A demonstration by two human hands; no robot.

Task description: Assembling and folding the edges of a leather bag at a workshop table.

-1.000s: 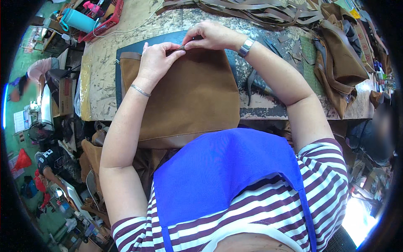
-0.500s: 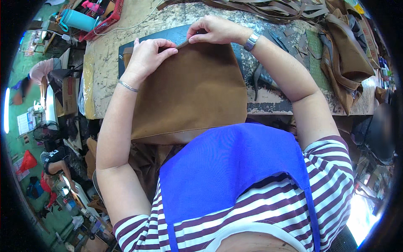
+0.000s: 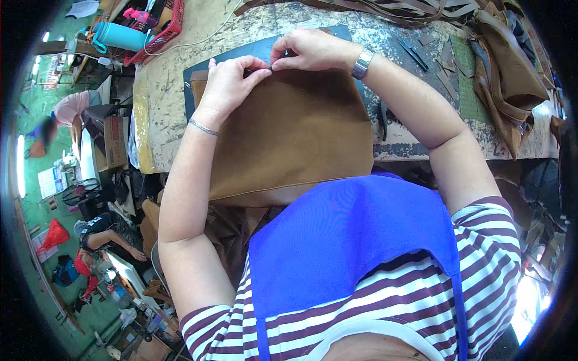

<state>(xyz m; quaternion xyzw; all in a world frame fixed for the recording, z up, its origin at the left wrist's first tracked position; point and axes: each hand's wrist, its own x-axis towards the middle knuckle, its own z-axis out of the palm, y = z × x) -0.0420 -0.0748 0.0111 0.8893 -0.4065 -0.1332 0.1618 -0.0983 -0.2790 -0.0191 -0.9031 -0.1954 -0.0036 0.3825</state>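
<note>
A large brown leather-like piece (image 3: 295, 132) lies before me, its near edge hanging over the table's front edge against my blue apron. Thumb and forefinger of my left hand (image 3: 232, 84) are closed on its far edge. My right hand (image 3: 316, 51) pinches the same edge just to the right, its fingertips almost touching those of the left. What exactly sits between the fingertips is too small to make out. Under the far part of the piece is a dark blue board (image 3: 339, 33).
A red basket (image 3: 174, 30) and a turquoise bottle (image 3: 123, 36) stand at the far left. Brown strips (image 3: 385, 12) lie along the back. To the right are a thin blue tool (image 3: 413, 54), scraps (image 3: 448, 84) and a brown bag-like item (image 3: 512, 66). Two people work at the left.
The fingertips of my two hands have come closer together along the leather's far edge. The whole view has shifted slightly, so the scene sits further right.
</note>
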